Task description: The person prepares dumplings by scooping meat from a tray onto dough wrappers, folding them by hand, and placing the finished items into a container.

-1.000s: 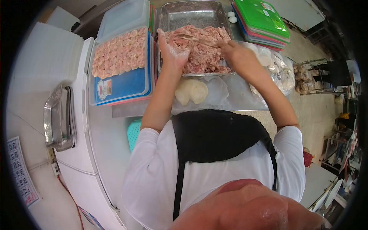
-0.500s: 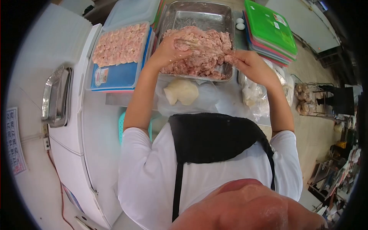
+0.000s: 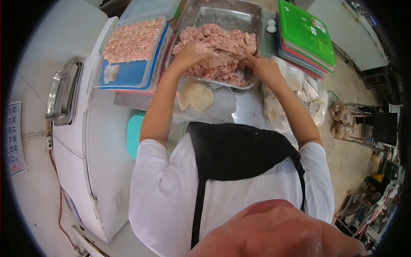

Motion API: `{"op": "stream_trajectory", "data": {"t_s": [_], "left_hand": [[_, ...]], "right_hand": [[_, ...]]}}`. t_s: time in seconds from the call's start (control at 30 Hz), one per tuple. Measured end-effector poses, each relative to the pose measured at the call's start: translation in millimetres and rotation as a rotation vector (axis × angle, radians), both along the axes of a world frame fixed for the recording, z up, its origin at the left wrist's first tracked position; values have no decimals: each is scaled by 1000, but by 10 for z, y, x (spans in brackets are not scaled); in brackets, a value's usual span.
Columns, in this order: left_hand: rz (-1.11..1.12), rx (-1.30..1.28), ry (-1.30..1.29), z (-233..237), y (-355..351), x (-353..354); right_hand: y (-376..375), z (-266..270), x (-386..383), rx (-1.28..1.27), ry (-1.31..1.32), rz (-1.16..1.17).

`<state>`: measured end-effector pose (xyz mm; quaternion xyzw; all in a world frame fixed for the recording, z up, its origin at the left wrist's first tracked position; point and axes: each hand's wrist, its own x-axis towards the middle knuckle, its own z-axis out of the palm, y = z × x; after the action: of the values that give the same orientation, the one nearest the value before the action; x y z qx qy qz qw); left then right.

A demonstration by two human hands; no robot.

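Note:
A large mound of pinkish ground meat [image 3: 227,36] fills the near part of a deep metal tray [image 3: 259,21]. My left hand [image 3: 193,56] is at the mound's left side, cupped with curled fingers; I cannot make out what lies in it. At the right side, my right hand [image 3: 263,67] has its fingers pinched together at the meat. A thin stick-like tool [image 3: 231,53] runs from those fingertips toward my left hand, partly sunk in the meat. Just below the tray, pale round dough wrappers [image 3: 199,97] lie on a clear plastic sheet [image 3: 222,107].
On the left, filled meat pieces [image 3: 132,40] sit in rows on a blue-based container [image 3: 124,77]. Green and coloured lids [image 3: 304,32] are stacked at right, beside two white eggs [image 3: 271,28]. Plastic bags [image 3: 295,94] lie near my right forearm. A teal basket [image 3: 135,132] is below.
My right hand has moved slightly left and down, and the thin tool now shows across the meat. My left hand has shifted down a little. The whole view has also shifted slightly.

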<state>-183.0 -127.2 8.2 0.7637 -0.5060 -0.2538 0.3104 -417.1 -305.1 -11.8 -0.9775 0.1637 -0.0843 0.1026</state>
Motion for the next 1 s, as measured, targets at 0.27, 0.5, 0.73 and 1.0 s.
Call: {"op": "stream_trajectory", "data": {"t_s": [0.27,0.5,0.73,1.0], "left_hand": [[-81,-333,-156,719,441,-305],[-138,-341,-74,573,530,-51],[-53,-357,-176,556,1033,272],[-46,-204,112,846,1753,675]], "right_hand": [[277,811,-413,728,-313,147],[778,1227,-178,-29,-183,51],[1015,1248,67,126,-277,88],[1774,1274,622,181,-181,187]]}}
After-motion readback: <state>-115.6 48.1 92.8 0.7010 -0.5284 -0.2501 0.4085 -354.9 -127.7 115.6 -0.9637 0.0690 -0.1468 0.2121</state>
